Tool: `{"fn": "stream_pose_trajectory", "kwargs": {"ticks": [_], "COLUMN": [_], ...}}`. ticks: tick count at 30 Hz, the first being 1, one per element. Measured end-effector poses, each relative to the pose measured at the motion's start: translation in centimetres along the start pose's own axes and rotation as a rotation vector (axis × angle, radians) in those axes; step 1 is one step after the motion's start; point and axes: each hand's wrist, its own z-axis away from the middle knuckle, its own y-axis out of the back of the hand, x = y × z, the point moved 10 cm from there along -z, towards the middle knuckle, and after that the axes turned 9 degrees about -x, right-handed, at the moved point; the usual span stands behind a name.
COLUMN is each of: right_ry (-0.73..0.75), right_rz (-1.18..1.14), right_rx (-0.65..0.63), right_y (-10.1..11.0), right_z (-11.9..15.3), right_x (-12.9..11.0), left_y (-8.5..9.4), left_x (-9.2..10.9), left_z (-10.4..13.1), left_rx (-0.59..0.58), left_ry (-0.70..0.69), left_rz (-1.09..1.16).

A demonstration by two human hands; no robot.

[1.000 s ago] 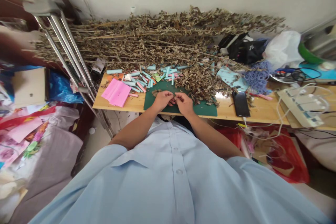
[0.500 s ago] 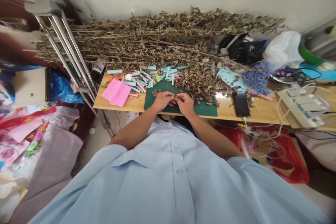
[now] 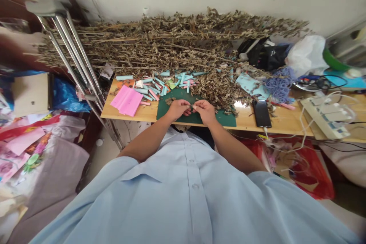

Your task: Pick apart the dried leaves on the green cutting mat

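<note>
My left hand [image 3: 178,110] is over the green cutting mat [image 3: 168,112], its fingers curled and thumb pressed to the index finger. Facing it, my right hand [image 3: 205,111] is closed in a pinch, a narrow gap between the two sets of fingertips. A small dark bit shows at the left fingertips; it is too small to name. What the right fingers hold is hidden. A little clump of dried leaf [image 3: 170,101] lies on the mat beyond the left hand. Just past the right hand spreads a heap of crumpled dried leaves [image 3: 214,87].
Blue and pink paper tubes [image 3: 147,91] lie left of the leaves, near pink paper sheets [image 3: 126,100]. Long dried stalks [image 3: 143,49] line the wall. A phone [image 3: 262,113], purple string [image 3: 280,82] and power strip [image 3: 326,116] are rightward. Metal crutches [image 3: 76,53] lean at left.
My right hand has shifted slightly right, away from the left, so the fingertips that met are now a little apart. My left hand stays nearly in place.
</note>
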Motion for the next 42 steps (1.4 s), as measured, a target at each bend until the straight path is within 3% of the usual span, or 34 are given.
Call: {"fn": "stream_pose_trajectory", "kwargs": {"ticks": [9, 21, 28, 42], "right_ry": [0.043, 0.023, 0.039, -0.023], "right_rz": [0.253, 0.208, 0.194, 0.073], "right_rx": [0.023, 0.030, 0.008, -0.055], "right_y": [-0.7, -0.9, -0.9, -1.4], "right_z": [0.2, 0.1, 0.3, -0.3], "right_x": [-0.4, 0.4, 0.3, 0.1], "left_y": [0.1, 0.1, -0.3, -0.5], "left_x": [-0.3, -0.5, -0.2, 0.2], "left_z": [0.1, 0.0, 0.0, 0.3], "left_rx": [-0.026, 0.006, 0.014, -0.073], "left_ry": [-0.043, -0.044, -0.039, -0.028], "left_rz": [0.035, 0.007, -0.143, 0.021]}}
